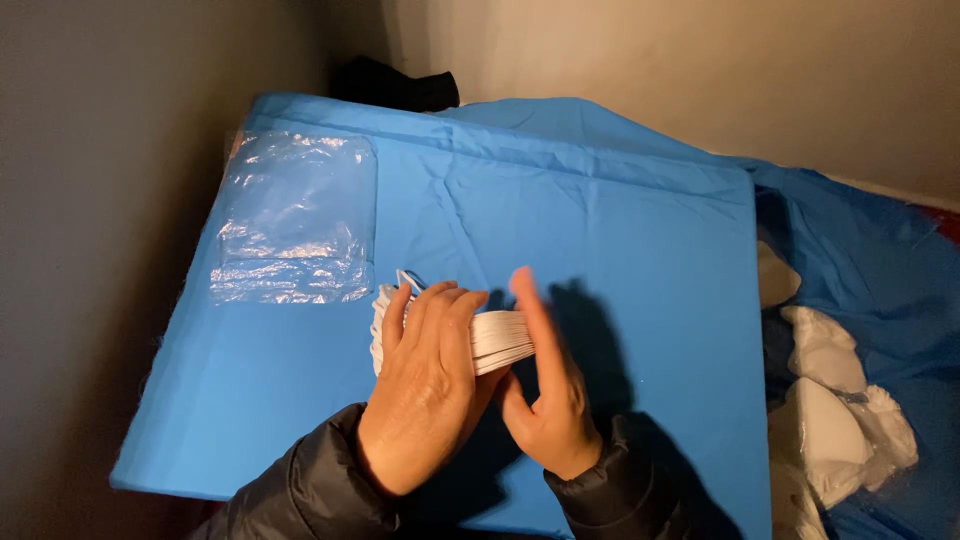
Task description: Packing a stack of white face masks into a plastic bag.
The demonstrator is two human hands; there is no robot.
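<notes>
My left hand lies over a stack of flat white masks, fingers curled across its top. At the stack's right end my right hand presses flat against the edges, fingers straight and pointing away from me. The stack rests on a board covered in blue cloth. A thin loop of the masks' elastic shows just past my left fingertips.
A stack of clear plastic bags lies on the blue cloth at the far left. To the right, below the board's edge, lie several white moulded cups on more blue cloth. A dark object sits at the far corner against the wall.
</notes>
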